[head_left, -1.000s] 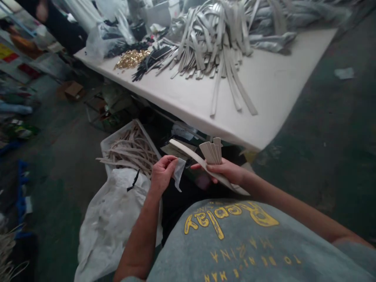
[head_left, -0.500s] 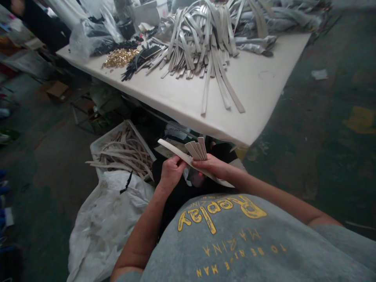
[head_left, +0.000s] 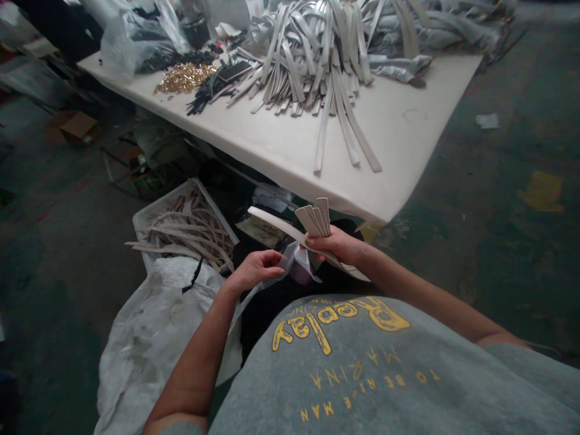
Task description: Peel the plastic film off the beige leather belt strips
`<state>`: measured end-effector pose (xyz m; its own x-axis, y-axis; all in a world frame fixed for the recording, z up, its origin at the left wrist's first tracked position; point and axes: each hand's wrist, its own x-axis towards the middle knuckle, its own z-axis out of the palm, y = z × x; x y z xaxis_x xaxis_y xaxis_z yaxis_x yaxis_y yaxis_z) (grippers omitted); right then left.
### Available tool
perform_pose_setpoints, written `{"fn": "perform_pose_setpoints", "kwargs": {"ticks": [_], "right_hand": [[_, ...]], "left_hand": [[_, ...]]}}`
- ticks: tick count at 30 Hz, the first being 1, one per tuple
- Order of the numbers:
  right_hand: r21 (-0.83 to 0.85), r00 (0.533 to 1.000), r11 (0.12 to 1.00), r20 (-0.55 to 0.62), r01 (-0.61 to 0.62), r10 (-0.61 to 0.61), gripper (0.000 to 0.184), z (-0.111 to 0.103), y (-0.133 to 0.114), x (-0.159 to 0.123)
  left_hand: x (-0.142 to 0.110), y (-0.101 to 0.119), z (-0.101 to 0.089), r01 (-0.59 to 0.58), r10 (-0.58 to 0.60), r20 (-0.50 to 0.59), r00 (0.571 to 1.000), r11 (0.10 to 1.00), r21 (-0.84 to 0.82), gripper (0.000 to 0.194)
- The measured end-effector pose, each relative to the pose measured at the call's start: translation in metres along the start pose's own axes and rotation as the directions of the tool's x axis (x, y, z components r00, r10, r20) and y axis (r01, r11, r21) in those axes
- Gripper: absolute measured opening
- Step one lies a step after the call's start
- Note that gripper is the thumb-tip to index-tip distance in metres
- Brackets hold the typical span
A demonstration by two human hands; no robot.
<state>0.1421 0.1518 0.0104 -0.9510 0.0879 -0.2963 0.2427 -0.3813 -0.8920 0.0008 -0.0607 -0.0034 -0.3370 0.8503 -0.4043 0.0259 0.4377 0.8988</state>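
My right hand is closed around a small fan of flat beige straps, their squared ends standing up above the fingers. One longer strap from the same grip reaches out to the left and curves back under the hand. To the left, my left hand has its fingers pinched on a thin, whitish translucent film. That film hangs below the straps, over my dark-clad lap, and its lower run is partly hidden behind my left hand.
Ahead stands a pale table with a large heap of grey straps, gold metal pieces and black strips. A white bin of strap pieces and a white sack are at my left. A cardboard box lies on the floor.
My left hand has moved away from the long strap, down and left, drawing the translucent film out. My right hand with the straps has shifted slightly up and right.
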Motion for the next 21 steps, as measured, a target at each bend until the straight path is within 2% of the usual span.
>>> {"fn": "perform_pose_setpoints", "kwargs": {"ticks": [4,9,12,16,19,21], "right_hand": [[-0.029,0.999,0.999,-0.026,0.027,-0.028,0.038,-0.003,-0.005,0.0],[-0.058,0.996,0.998,-0.083,0.026,-0.031,0.039,-0.006,-0.009,0.0],[-0.078,0.992,0.997,-0.127,-0.002,-0.008,0.04,-0.011,0.001,0.005],[-0.049,0.97,0.998,-0.241,-0.038,0.026,0.041,-0.022,0.022,0.018],[-0.045,0.949,0.997,-0.312,-0.061,0.044,0.04,-0.032,0.035,0.03],[-0.057,0.936,0.995,-0.346,-0.084,0.059,0.037,-0.035,0.041,0.037]], "left_hand": [[0.003,-0.011,-0.001,-0.002,0.005,0.095,0.995,1.0,-0.029,0.017],[-0.005,-0.031,-0.017,0.138,-0.099,0.183,0.978,0.967,-0.214,0.03],[-0.02,-0.041,-0.032,0.2,-0.158,0.172,0.972,0.946,-0.256,0.033],[-0.046,-0.05,-0.049,0.258,-0.22,0.166,0.961,0.93,-0.262,0.032],[-0.066,-0.055,-0.056,0.281,-0.237,0.19,0.953,0.924,-0.258,0.03],[-0.074,-0.058,-0.056,0.282,-0.249,0.154,0.956,0.925,-0.253,0.027]]}}
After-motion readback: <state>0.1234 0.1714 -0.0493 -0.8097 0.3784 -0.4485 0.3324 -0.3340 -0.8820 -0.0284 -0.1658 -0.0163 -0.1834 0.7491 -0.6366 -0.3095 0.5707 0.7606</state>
